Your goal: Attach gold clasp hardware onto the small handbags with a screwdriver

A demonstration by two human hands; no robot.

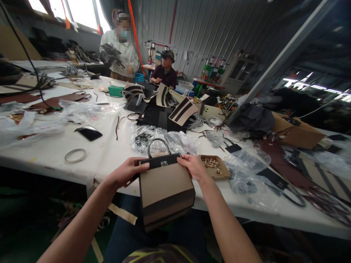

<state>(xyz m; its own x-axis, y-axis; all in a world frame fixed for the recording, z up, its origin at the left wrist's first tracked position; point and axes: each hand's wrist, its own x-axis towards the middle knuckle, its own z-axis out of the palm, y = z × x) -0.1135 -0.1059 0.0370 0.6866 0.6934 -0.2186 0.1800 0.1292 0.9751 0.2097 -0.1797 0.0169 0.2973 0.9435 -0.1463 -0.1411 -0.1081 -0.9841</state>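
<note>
A beige and black handbag (166,184) is held at the table's front edge, above my lap. Its top edge has a dark band with a small metal clasp (163,164), and the dark carrying handle (159,141) stands up behind it. My left hand (133,170) grips the upper left corner, thumb on the front. At the upper right corner my right hand (193,166) holds the bag, its thumb near the dark band. Beside my right hand lies a shallow cardboard tray (225,171) with several small gold-coloured metal pieces.
A roll of tape (75,155) and a phone (91,133) lie on the white table (117,155) at left. Clear plastic bags (246,182), striped panels (183,111) and a cardboard box (298,135) crowd the middle and right. Across the table one person (123,51) stands and another person (167,75) sits.
</note>
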